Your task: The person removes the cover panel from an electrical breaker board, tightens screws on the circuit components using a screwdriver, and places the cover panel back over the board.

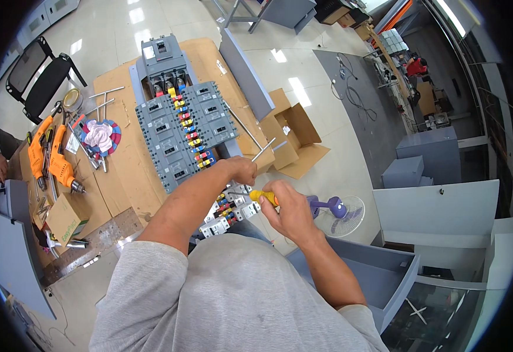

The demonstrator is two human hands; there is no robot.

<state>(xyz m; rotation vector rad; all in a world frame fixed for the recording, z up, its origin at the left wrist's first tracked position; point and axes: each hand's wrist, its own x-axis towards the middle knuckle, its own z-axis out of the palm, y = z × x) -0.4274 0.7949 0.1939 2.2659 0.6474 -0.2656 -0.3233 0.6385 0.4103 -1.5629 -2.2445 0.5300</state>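
Note:
My right hand (290,211) is wrapped round a yellow-handled screwdriver (263,196), its shaft pointing left over the small white circuit breakers (246,210) close to my body. Coloured wire ends run between these breakers. My left hand (242,171) is curled closed just beyond them, by the near right corner of the large grey breaker assembly (171,141). Its fingertips are hidden, so I cannot make out what it grips. A metal T-handle wrench (262,150) lies beside my left hand. Red, yellow and blue terminals (187,123) line the middle of the grey assembly.
Two orange drills (61,155), a tin (73,100), a pink cloth (99,136) and a small carton (67,222) sit on the table's left. An open cardboard box (294,138), a fan (343,215) and a grey metal enclosure (359,258) stand right. Another person's hand (0,168) shows far left.

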